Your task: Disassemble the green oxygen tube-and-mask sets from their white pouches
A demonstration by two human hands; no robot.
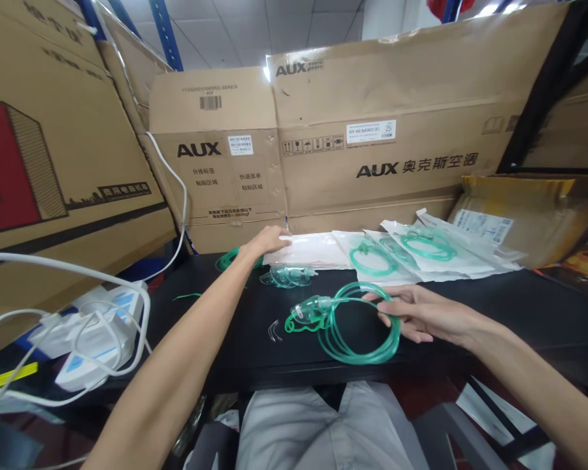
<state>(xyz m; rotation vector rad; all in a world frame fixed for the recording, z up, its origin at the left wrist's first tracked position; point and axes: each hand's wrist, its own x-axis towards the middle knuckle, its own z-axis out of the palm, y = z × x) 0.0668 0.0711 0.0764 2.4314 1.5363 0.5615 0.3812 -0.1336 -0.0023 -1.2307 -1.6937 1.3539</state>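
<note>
Green looped tubing (360, 357), right hand (419, 312) gripping; left hand (268, 240) at papery pouch (318, 249), grip unclear.

The person's left arm (191, 333) stretches far forward from the lower left, the left hand (266, 240) back upward with fingers pointing right. The right forearm (524, 372) slants in from the lower right, its right hand (428, 313) half curled, thumb (394, 308) extended leftward, lower fingers bent.

The right fingers (393, 307) hold 1 green tubing coil (362, 358); left fingers (278, 234) touch white packaging (311, 249).
</note>
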